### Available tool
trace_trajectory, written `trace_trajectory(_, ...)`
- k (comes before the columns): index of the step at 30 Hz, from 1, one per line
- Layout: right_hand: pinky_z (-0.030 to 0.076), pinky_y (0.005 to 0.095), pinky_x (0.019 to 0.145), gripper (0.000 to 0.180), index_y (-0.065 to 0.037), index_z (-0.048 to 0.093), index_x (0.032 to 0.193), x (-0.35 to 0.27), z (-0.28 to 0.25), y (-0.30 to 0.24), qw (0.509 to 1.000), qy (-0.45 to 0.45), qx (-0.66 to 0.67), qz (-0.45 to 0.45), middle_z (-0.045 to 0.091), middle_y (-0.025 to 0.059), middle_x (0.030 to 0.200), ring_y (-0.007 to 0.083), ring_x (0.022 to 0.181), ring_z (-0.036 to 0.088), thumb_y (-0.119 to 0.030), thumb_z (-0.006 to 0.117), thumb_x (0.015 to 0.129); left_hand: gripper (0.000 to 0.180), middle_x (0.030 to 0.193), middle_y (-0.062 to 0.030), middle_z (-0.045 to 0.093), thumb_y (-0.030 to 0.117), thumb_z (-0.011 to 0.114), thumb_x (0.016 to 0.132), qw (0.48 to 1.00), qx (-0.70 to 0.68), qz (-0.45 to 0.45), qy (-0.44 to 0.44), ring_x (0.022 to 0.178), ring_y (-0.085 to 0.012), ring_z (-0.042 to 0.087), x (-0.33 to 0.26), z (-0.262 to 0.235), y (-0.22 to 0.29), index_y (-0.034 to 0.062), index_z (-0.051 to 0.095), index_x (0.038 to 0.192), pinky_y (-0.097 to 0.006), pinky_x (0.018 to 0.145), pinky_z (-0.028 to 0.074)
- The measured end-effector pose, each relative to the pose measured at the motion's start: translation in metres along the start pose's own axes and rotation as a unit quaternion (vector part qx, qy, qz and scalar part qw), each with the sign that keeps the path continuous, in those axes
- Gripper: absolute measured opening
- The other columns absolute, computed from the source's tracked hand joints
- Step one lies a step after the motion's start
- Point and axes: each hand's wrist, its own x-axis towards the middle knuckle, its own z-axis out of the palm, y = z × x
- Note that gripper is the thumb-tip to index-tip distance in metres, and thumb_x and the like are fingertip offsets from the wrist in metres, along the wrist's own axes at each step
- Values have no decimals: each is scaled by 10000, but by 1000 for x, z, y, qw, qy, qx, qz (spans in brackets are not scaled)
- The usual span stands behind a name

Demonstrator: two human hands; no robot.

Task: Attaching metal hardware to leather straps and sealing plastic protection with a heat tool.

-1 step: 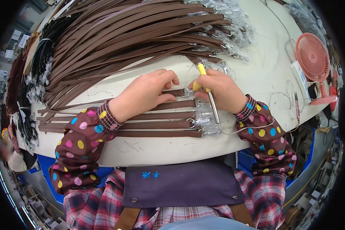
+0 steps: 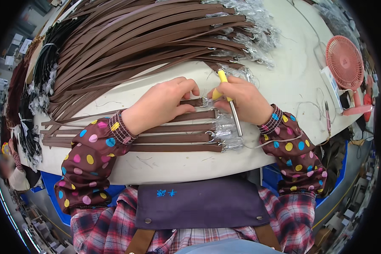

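My right hand grips a slim tool with a yellow handle and a long metal shaft pointing toward me. A second yellow piece shows at its fingertips; whether it belongs to the tool, I cannot tell. My left hand lies over a brown strap, thumb and forefinger apart on either side of it. A metal ring at that strap's end sits between my two hands. Below, several brown straps lie side by side, their metal hardware in clear plastic wrap.
A large pile of brown straps covers the back of the white table. Black bundled cords hang at the left. At the right stand a pink fan and a white box; a thin cable passes my right sleeve.
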Motion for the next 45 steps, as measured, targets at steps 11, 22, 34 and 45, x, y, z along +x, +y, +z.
trace_trajectory(11, 480, 254, 727, 266, -32, 531, 1192, 3, -11, -15, 980, 39, 184, 60, 658, 81, 995, 143, 787, 600, -99, 549, 934, 175, 787, -57, 605, 138, 679, 794, 999, -19, -39, -8, 740, -258, 610, 8, 10, 8, 81, 573, 921, -365, 643, 476)
trace_trajectory(22, 430, 199, 547, 253, -8, 541, 1122, 16, 1, -25, 892, 59, 409, 186, 600, 10, 734, 47, 625, 527, -180, 575, 940, 137, 773, -12, 618, 109, 636, 889, 962, -226, -154, 25, 680, -72, 587, 0, 10, -3, 1, 551, 883, -214, 612, 483)
trace_trajectory(34, 384, 230, 503, 224, -22, 469, 829, 16, 17, -26, 959, 81, 233, 136, 536, 23, 683, 72, 587, 476, -122, 669, 827, 129, 821, -29, 632, 95, 615, 899, 954, -257, -154, 13, 721, -74, 595, 2, 9, -2, -13, 545, 898, -210, 655, 498)
trace_trajectory(45, 352, 220, 547, 197, -43, 456, 847, 15, 15, -30, 945, 38, 256, 199, 466, -1, 755, 54, 645, 436, -80, 650, 848, 157, 755, -68, 667, 125, 638, 864, 953, -266, -136, 50, 646, -113, 609, 3, 15, -5, -19, 576, 857, -251, 595, 491)
